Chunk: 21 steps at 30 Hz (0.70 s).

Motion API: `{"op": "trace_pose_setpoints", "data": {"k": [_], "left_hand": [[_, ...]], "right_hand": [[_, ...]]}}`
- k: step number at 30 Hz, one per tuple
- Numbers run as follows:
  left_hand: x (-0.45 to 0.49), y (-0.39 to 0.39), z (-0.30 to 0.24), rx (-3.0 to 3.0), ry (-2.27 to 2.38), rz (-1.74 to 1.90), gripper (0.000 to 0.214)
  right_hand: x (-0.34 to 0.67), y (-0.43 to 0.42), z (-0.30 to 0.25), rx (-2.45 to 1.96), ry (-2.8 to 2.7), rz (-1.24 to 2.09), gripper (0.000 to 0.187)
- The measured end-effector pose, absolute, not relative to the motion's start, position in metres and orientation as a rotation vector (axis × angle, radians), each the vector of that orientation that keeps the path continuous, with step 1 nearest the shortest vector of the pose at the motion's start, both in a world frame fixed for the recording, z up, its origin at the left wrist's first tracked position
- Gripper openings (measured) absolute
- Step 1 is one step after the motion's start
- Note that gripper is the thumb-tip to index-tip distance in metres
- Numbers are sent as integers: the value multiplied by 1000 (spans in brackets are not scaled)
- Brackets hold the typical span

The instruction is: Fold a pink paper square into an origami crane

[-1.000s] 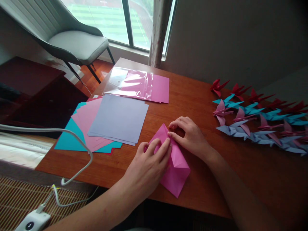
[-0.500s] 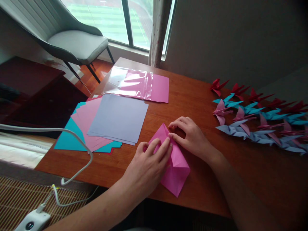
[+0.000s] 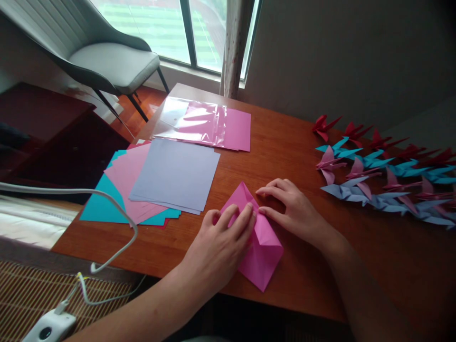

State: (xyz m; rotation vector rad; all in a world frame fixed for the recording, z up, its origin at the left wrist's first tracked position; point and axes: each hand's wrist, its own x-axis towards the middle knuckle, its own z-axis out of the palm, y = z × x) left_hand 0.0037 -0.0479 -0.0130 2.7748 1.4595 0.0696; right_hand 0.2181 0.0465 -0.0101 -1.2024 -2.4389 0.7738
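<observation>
Pink paper (image 3: 269,266), partly folded, lies on the brown table (image 3: 281,152), beneath the left hand (image 3: 221,247) and to the left of the right hand (image 3: 290,209). I see the left hand's bent fingertips set down on the upper layer; its thumb is hidden, so I cannot tell whether any layer is pinched. The right hand is loosely curled with nothing in its grasp: the thumb tip lies at the paper's right edge, and the index finger stands apart from the thumb. Of the paper's outline I can follow a far point, ahead of the left fingertips, and a near point, to the right of the left wrist, just short of the table's near edge. Beyond the left knuckles and to their left, lilac sheets (image 3: 174,175) overlap pale pink sheets (image 3: 123,173); one lilac corner comes near the knuckles, leaving me a narrow strip. Well ahead of the left hand is a clear plastic sleeve (image 3: 201,123). Wider room shows to the right of the right hand, where bare wood extends to rows of folded cranes (image 3: 349,190).
</observation>
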Motion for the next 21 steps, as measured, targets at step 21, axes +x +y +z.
{"op": "trace_pose_setpoints", "data": {"k": [21], "left_hand": [[3,-50,-14,2777,1443,60,46]], "right_hand": [[170,102,-19,-1287,-2436,587,23]]}}
